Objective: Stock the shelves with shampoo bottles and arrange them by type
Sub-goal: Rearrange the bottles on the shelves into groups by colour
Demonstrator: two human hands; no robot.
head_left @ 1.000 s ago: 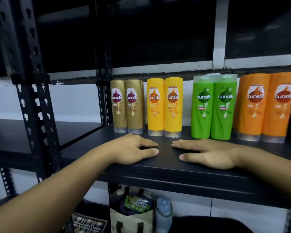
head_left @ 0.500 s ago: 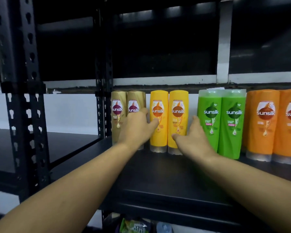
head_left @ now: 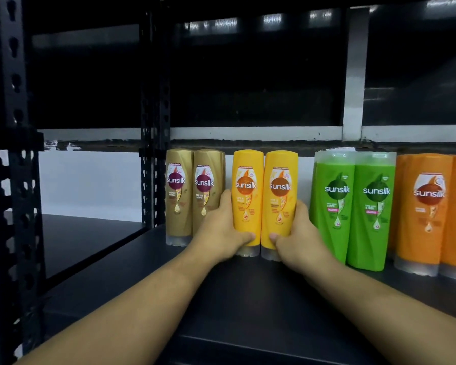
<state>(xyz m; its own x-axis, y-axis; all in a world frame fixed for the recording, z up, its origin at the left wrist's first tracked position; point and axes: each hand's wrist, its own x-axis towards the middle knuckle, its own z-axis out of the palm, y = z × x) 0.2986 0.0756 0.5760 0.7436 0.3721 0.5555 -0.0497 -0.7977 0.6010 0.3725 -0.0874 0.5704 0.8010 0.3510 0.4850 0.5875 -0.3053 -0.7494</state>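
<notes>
Pairs of Sunsilk bottles stand in a row on the black shelf (head_left: 221, 312). From left: two gold bottles (head_left: 192, 185), two yellow bottles (head_left: 263, 191), two green bottles (head_left: 353, 204), then orange bottles (head_left: 427, 206) cut off at the right edge. My left hand (head_left: 221, 230) grips the left yellow bottle (head_left: 246, 193) from its left side, thumb across its lower front. My right hand (head_left: 298, 238) grips the right yellow bottle (head_left: 281, 193) from its right side, near the base. The two yellow bottles touch each other.
A black perforated upright (head_left: 154, 167) stands just left of the gold bottles, and another upright (head_left: 13, 180) is at the far left. A lower dark shelf (head_left: 84, 241) lies to the left. The shelf level above is dark.
Both hands lifted off the shelf front, reached toward the yellow pair and now clasp it from either side. The camera has moved closer and tilted up.
</notes>
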